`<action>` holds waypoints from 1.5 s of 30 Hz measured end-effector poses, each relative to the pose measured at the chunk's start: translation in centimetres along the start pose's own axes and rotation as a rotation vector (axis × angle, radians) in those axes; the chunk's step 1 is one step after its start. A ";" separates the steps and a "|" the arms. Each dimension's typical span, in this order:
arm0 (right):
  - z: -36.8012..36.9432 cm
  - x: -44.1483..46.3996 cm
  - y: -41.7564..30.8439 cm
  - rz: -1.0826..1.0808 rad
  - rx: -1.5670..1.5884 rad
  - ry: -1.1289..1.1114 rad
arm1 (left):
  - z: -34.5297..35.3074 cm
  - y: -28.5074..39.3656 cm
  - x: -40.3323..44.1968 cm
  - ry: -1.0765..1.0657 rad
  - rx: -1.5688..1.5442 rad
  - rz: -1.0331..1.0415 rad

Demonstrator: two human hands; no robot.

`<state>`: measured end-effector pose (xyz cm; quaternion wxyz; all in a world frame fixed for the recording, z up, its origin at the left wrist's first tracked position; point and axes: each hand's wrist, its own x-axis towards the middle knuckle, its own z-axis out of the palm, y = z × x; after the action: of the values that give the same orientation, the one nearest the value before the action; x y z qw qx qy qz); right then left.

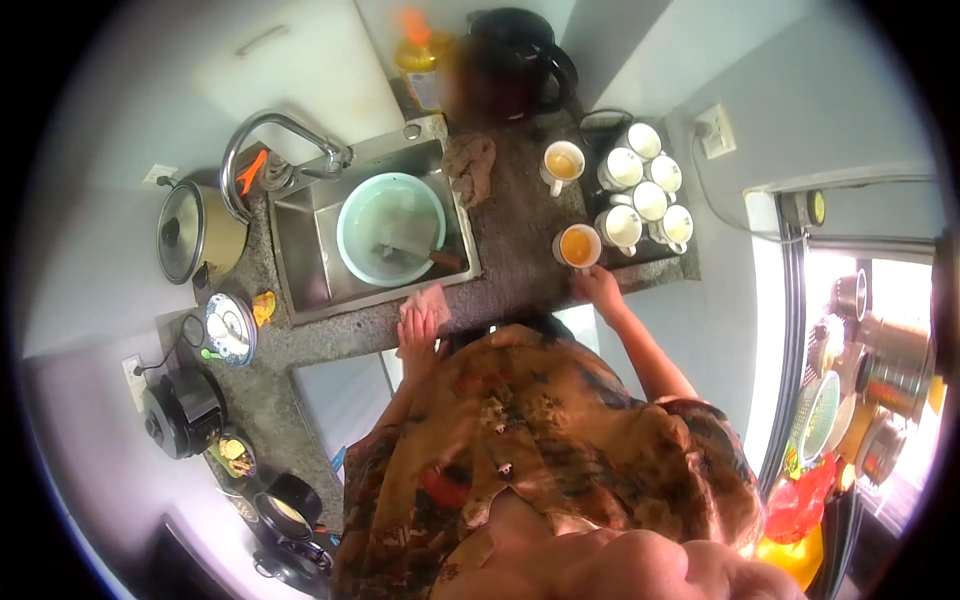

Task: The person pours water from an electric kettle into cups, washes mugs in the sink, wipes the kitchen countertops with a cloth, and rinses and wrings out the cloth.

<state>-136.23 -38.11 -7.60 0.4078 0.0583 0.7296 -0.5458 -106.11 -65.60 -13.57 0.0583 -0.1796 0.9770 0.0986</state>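
At the counter's front edge, my left hand (418, 332) grips a pink cloth (431, 303), its fingers laid over it just below the sink. My right hand (599, 288) is closed on the handle of a white mug (578, 246) with orange-brown liquid inside. The mug is upright at the counter's right part. Farther back stands a second white mug (562, 166) with a paler brown liquid. To the right, several white mugs (650, 200) are grouped closely on a dark surface.
The steel sink (308, 290) holds a pale green basin (345, 250) of water with a cleaver (408, 243) in it. A brown rag (470, 168) lies by the sink's right rim. A lidded pot (222, 235), a curved faucet (232, 165) and a dark kettle (515, 65) stand around.
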 end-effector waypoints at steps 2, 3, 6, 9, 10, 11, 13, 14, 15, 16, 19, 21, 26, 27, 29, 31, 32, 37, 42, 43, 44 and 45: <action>-0.6 -3.2 -4.1 -0.478 -1.129 0.210 | -0.3 -2.0 -0.9 0.063 -0.063 0.051; -0.6 -3.5 -6.6 -0.474 -1.155 0.206 | -1.0 -2.5 -1.3 0.054 -0.049 -0.016; 0.7 -4.1 -15.9 -0.574 -0.948 0.244 | -3.0 -2.2 -1.5 0.070 -0.132 -0.131; 1.5 2.4 -23.1 -1.042 -0.728 0.346 | -3.6 -1.3 -1.2 0.071 -0.153 -0.220; 1.9 4.9 -25.6 -0.987 -0.608 0.341 | -3.8 -1.2 -1.3 0.090 -0.158 -0.213; 1.7 9.2 -26.9 -1.229 -0.719 0.514 | -3.9 -1.2 -1.4 0.110 -0.160 -0.207; 2.2 14.2 -29.3 -1.099 -0.703 0.360 | -3.9 -1.4 -1.5 0.142 -0.144 -0.209; 2.7 15.3 -30.2 -0.948 -0.691 0.216 | -3.8 -1.5 -1.6 0.158 -0.129 -0.202; 3.2 15.3 -31.1 -0.967 -0.698 0.202 | -3.7 -1.5 -1.6 0.170 -0.127 -0.202; 3.7 15.2 -31.7 -0.805 -0.528 0.061 | -3.6 -1.6 -1.7 0.185 -0.131 -0.220; 6.3 15.0 -31.8 -0.678 -0.256 -0.066 | -3.5 -1.7 -1.7 0.202 -0.139 -0.237; 8.2 15.0 -31.4 -0.753 -0.043 0.009 | -3.7 -1.7 -1.9 0.197 -0.164 -0.215; 10.0 13.1 -31.2 -0.876 -0.023 0.230 | -4.3 -1.7 -1.8 0.172 -0.189 -0.216; 10.3 12.5 -31.0 -0.887 0.053 0.247 | -4.4 -1.7 -1.7 0.168 -0.201 -0.210; 10.5 11.2 -30.9 -0.876 0.133 0.271 | -4.0 -1.9 -1.7 0.155 -0.198 -0.212; 9.7 8.6 -31.5 -0.970 0.179 0.205 | -3.8 -1.8 -1.8 0.123 -0.200 -0.197; 9.3 6.3 -32.1 -0.989 0.144 0.219 | -3.8 -1.9 -1.7 0.124 -0.194 -0.196; 4.6 -3.1 -33.8 -0.928 0.225 0.049 | -3.6 -2.1 -1.7 0.081 -0.192 -0.184; -0.3 -13.0 -33.3 -0.797 0.150 0.028 | -2.4 -2.6 -1.7 0.074 -0.134 -0.154; -0.4 -15.0 -33.1 -0.753 0.121 0.085 | -2.5 -2.7 -1.7 0.064 -0.128 -0.157; -1.3 -16.4 -32.5 -0.730 0.070 0.077 | -2.6 -2.7 -1.7 0.055 -0.124 -0.159; -2.1 -17.5 -31.7 -0.695 0.009 0.107 | -2.7 -2.8 -1.7 0.039 -0.115 -0.150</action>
<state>-142.62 -42.61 27.78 0.1585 -0.1630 0.7238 -0.6515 -103.76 -68.16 -11.14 0.0358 -0.2572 0.9545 0.1465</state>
